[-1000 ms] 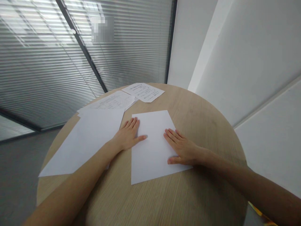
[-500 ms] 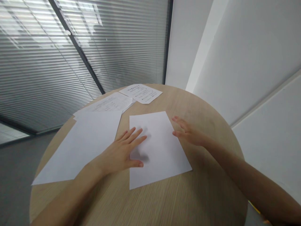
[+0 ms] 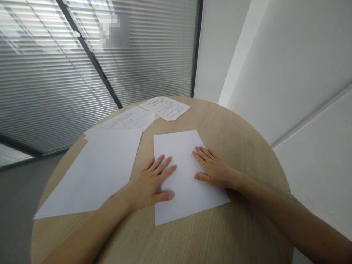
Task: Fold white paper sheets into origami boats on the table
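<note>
A blank white sheet of paper [image 3: 183, 150] lies flat on the round wooden table [image 3: 236, 139] in front of me. Over its left edge my left hand [image 3: 150, 185] rests palm down, fingers spread. On the sheet's right side my right hand [image 3: 213, 168] lies palm down with its fingers stretched out and the thumb apart. Neither hand grips anything. To the left of my left hand is a larger blank white sheet [image 3: 107, 165], partly covered by my left forearm.
Printed sheets [image 3: 132, 119] lie at the back left, partly under the larger blank sheet. Another printed page [image 3: 166, 107] overlaps them near the far edge. Window blinds [image 3: 154, 47] stand behind the table, and a white wall [image 3: 297, 73] is on the right.
My right hand has moved from just beside the sheet onto its right side and lies flat. My left hand has lowered onto the left side, its shadow now tighter.
</note>
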Demonstrator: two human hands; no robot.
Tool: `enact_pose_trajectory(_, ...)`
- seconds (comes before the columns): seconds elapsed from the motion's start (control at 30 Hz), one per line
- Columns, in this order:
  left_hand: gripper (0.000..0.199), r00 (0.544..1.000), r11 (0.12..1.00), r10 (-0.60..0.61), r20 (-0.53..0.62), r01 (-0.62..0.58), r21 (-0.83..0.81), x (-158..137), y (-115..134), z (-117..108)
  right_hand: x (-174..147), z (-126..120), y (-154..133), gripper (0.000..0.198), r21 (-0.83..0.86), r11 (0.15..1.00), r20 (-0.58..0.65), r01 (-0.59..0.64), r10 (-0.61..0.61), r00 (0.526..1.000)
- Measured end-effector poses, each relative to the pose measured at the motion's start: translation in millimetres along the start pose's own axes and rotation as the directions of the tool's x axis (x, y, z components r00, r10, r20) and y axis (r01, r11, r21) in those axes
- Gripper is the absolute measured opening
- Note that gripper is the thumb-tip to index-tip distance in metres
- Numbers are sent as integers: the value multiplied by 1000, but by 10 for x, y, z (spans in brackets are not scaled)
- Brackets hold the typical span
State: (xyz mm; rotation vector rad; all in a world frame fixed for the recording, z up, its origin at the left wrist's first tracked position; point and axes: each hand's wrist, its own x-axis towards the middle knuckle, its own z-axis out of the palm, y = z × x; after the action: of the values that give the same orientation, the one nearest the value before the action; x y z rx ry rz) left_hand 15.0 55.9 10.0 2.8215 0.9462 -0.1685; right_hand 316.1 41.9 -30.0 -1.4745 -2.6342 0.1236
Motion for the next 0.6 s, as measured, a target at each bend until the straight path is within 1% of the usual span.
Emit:
enact_pose_trajectory(0.07,93,1000,1000,27,-13,-27,-14,-45,9,-47,-21,-66,14,89,32,999,22,11,-12,1000)
enact_pose_trajectory(0.13,100,998,998,50,-31,-51,-31,-82,15,-86,-80,-186,-16,93,93,993,43,71,-75,996)
enact_pose_trajectory(0.2,100,997,997,64,-34,-65,-50,-97,16,-107,-170,-336,-108,101,167,967,57,193,-205,977)
enact_pose_trajectory(0.27,95,997,995,78,-20,-79,-67,-87,11,-111,-265,-474,-256,104,219,925,77,312,-335,939)
enact_pose_trajectory(0.33,89,997,994,82,-2,-82,-78,-60,2,-106,-333,-564,-422,99,232,890,109,393,-425,899)
enact_pose_trajectory(0.43,85,998,995,62,29,-59,-80,-23,-18,-92,-364,-610,-606,84,180,877,151,445,-472,868)
enact_pose_trajectory(0.53,82,998,996,56,24,-54,-68,-10,-40,-72,-353,-604,-660,69,120,874,165,472,-486,858)
enact_pose_trajectory(0.6,80,998,996,62,8,-62,-59,-13,-52,-56,-350,-594,-650,63,78,878,158,473,-479,863)
